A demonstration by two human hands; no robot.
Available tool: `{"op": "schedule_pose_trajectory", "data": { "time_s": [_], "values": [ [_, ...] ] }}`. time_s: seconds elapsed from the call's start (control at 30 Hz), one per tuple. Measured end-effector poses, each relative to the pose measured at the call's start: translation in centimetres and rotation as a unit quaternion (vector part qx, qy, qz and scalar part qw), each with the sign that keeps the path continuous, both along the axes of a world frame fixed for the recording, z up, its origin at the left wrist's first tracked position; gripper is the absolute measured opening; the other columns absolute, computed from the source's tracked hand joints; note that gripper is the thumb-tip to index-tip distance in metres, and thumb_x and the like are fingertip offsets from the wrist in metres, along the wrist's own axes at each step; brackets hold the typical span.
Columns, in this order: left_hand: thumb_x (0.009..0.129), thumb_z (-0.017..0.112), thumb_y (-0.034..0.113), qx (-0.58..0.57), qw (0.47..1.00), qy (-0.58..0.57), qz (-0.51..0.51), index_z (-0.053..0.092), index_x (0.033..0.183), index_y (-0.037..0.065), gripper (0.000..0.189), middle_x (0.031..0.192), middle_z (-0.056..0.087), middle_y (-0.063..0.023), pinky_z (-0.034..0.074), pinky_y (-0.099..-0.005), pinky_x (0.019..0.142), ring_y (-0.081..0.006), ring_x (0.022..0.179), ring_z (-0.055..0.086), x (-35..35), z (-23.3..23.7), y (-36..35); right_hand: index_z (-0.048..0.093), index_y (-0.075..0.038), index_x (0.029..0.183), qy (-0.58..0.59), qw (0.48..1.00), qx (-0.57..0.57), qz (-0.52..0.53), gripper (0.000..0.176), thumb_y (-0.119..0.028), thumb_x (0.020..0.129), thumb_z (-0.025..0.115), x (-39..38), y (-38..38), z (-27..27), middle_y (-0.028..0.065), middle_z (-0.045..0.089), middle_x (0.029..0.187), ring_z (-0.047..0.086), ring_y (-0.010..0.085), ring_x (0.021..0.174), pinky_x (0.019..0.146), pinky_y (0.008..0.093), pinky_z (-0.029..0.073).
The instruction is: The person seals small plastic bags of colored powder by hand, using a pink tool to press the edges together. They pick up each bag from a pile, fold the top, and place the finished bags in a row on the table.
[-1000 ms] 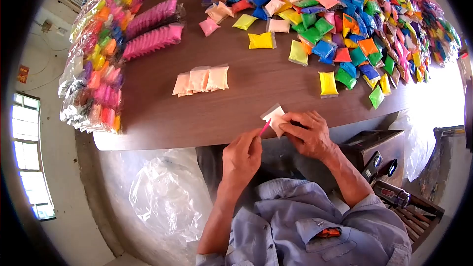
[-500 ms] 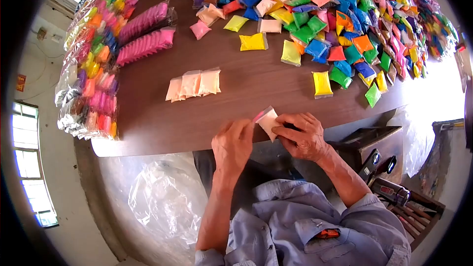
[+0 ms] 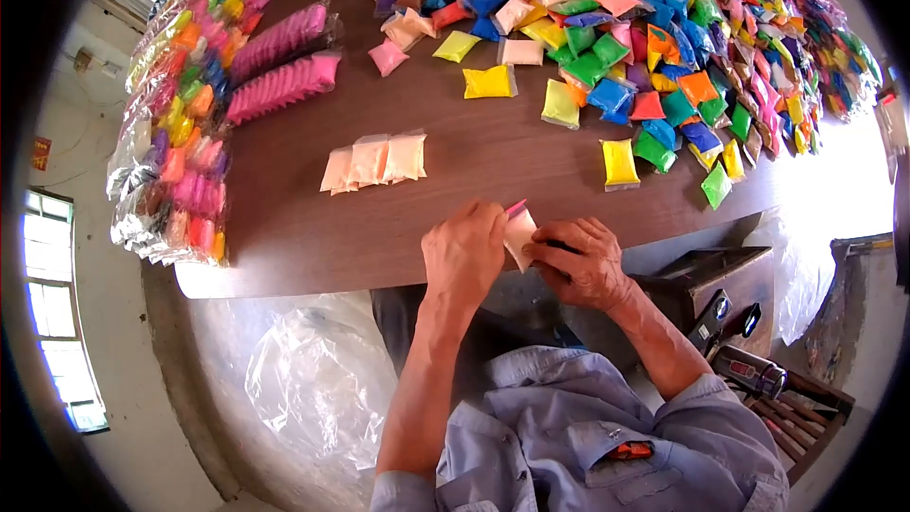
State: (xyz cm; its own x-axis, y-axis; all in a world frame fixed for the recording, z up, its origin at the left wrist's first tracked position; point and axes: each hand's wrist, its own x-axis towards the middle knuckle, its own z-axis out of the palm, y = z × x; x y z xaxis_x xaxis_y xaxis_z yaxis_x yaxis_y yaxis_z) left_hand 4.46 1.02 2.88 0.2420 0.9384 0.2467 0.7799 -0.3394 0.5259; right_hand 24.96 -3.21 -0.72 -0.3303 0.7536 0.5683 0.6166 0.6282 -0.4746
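Note:
In the head view, a small clear packet [image 3: 520, 234] with a pale peach filling is held above the table's front edge, tilted. A pink strip runs along its upper end. My right hand [image 3: 580, 261] is closed on the packet's right side, thumb and fingers pinching it. My left hand [image 3: 464, 251] is closed at the packet's upper left edge by the pink strip; its fingertips are partly hidden behind the hand. A short overlapping row of peach packets [image 3: 374, 161] lies on the table to the upper left of my hands.
A large heap of colourful packets [image 3: 607, 47] covers the table's far right. One yellow packet [image 3: 621, 164] lies nearer. Bagged pink packets [image 3: 284, 88] and a stack of multicoloured bags [image 3: 180, 152] line the left. Clear plastic sheeting [image 3: 318, 379] is on the floor; a metal flask [image 3: 749, 368] sits lower right.
My left hand has moved right and slightly up along the packet's top end, covering more of it. My right hand stays nearly in place, still gripping the packet.

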Motion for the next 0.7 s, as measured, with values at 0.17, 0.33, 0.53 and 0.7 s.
{"op": "schedule_pose_trajectory", "data": {
  "time_s": [0.17,0.33,0.53,0.7],
  "values": [
    [0.091,0.073,0.013,-0.007,0.999,-0.038,0.001,0.073,0.089,0.008,0.005,0.087,0.071,-0.0134,0.055,-0.0457,0.069,-0.0378,0.078,0.069,0.2,1.0,-3.0,0.079,-0.016,0.102,-0.001,1.0,0.002,0.001,0.038,-0.005,0.066,0.084,0.0,0.0,0.1,0.003,0.072,0.108,0.071,0.0244,0.091,0.074,0.0375,0.053],
    [0.089,0.077,0.009,-0.02,0.998,-0.061,0.027,0.075,0.09,0.004,0.006,0.088,0.074,-0.014,0.057,-0.0424,0.067,-0.0368,0.076,0.071,-0.8,-0.4,-2.6,0.079,-0.018,0.103,0.001,1.0,0.005,-0.006,0.037,-0.006,0.069,0.084,-0.3,-0.1,0.3,0.0019,0.072,0.109,0.072,0.0234,0.091,0.074,0.0367,0.053],
    [0.09,0.077,0.006,0.003,0.995,-0.067,0.075,0.075,0.091,0.004,0.004,0.09,0.074,-0.0164,0.056,-0.0411,0.067,-0.0368,0.077,0.072,-1.8,-1.1,-2.1,0.079,-0.016,0.1,0.017,1.0,-0.006,-0.007,0.039,-0.004,0.063,0.084,-0.4,-0.1,0.3,0.0018,0.072,0.107,0.07,0.0239,0.09,0.076,0.0374,0.053],
    [0.089,0.077,0.004,-0.004,0.991,-0.125,0.058,0.074,0.092,0.003,0.004,0.087,0.073,-0.0174,0.057,-0.04,0.068,-0.0368,0.078,0.073,-1.0,0.3,-4.8,0.08,-0.014,0.099,0.015,1.0,-0.003,-0.012,0.037,-0.004,0.064,0.084,-0.3,-0.1,-0.2,0.0025,0.072,0.106,0.069,0.0247,0.087,0.075,0.0373,0.053]
  ]
}}
